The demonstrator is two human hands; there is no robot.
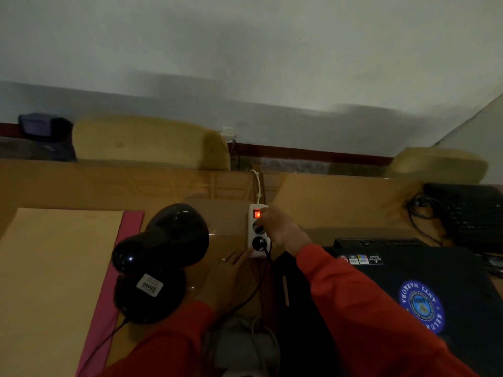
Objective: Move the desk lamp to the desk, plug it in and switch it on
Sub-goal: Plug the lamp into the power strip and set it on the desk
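A glossy black desk lamp [160, 257] stands on the wooden desk [81, 186], its shade dark and its round base bearing a white sticker. To its right lies a white power strip [251, 235] whose red switch [257, 214] glows. A black plug [259, 244] sits in the nearest socket, its cord trailing toward me. My right hand [280, 229] reaches over the strip, fingertips at the red switch. My left hand [231, 278] rests flat on the desk, fingers touching the strip's near end.
A tan sheet on a pink mat [62, 268] lies left of the lamp. A closed black laptop [424, 289] with stickers sits at the right, a black keyboard [473, 213] with cables behind it. Two padded chair backs [149, 142] stand beyond the desk.
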